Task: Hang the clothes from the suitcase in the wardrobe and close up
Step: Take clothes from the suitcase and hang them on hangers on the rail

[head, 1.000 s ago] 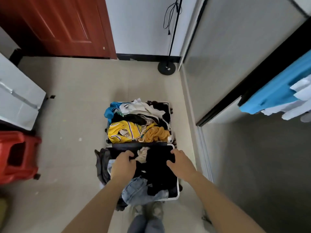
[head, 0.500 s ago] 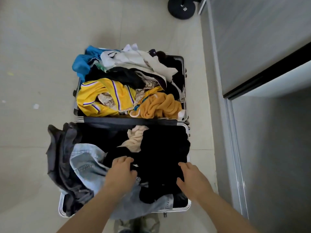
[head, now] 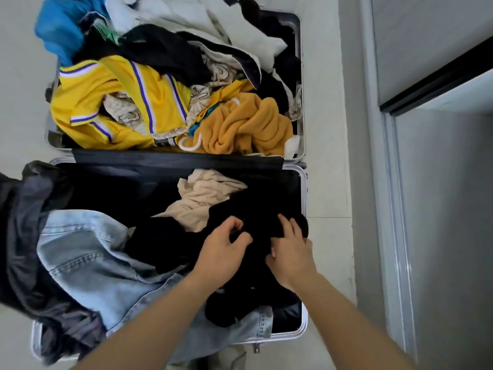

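Black garment (head: 256, 206) now lies under both our hands, shifted rightward. Left grip (head: 222, 253) pinches its cloth; right grip (head: 292, 253) rests spread.

Pale tiled floor (head: 326, 102); grey panel (head: 426, 36) beside

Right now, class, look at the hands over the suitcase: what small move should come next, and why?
Probably grip the black garment and lift it clear. The left hand and right hand both touch it, and it lies on top in the near half of the suitcase.
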